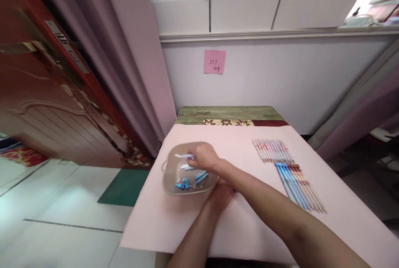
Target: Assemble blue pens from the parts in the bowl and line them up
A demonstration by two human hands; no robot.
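My right hand [204, 158] reaches across over a beige plastic basin [166, 176], its fingers closed on a thin whitish pen part [183, 156]. Below it in the basin lie white stick-like pieces [187, 167], light-blue tubes [202, 177] and small bright-blue parts [183, 185]. My left hand [222, 196] rests low at the basin's right side, partly under my right forearm. Its fingers are curled, and a small dark bit shows at their tips; what they hold is mostly hidden.
On the table's right lies a row of pale patterned pens [272, 151]. Nearer are blue pens [291, 187] and brown-topped pens [307, 187], side by side. A pink cover [174, 226] lies over the table [230, 112]. Behind stands a wall with a pink note [215, 62].
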